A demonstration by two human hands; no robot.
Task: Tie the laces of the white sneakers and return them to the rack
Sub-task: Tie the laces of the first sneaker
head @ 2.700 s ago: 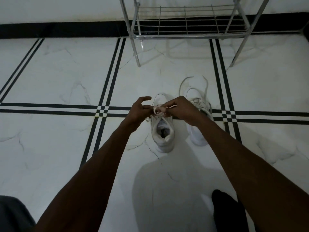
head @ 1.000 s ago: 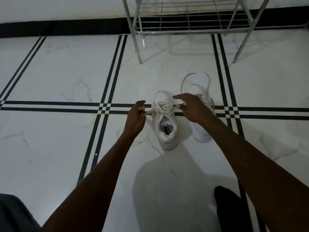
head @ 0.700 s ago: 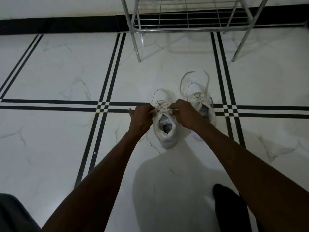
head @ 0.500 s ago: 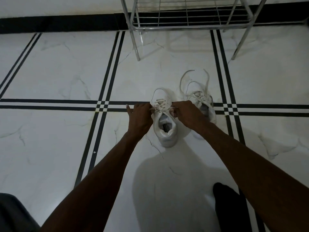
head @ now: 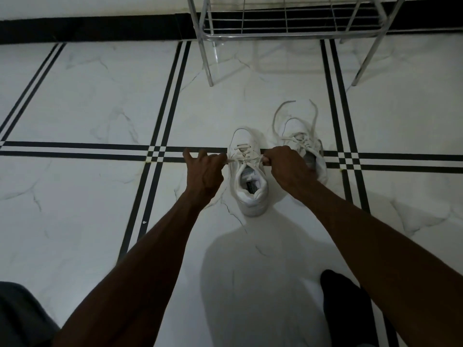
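The left hand [head: 204,172] pinches a lace end between thumb and forefinger, its other fingers spread loose. The right hand [head: 285,166] is curled shut around the opposite end; which fingers actually grip it I cannot tell, since the knuckles hide them. Between the two hands the laces [head: 244,157] run taut across the near sneaker [head: 249,176], pulled outward to either side, so the step in hand looks like cinching a knot or bow tight.

The near sneaker stands on the floor [head: 100,101] with its long axis pointing away from the person, toe toward the rack [head: 288,33], heel nearest the body. The hands flank it at about equal reach, so the pull runs square across that axis.

The far sneaker [head: 300,144] sits just beside the near one on its right, partly behind the right hand, and its lace ends trail loose past the toe, still untied. It lies nearer the right hand. The rack stands well beyond both toes, its lower shelf bare where visible.
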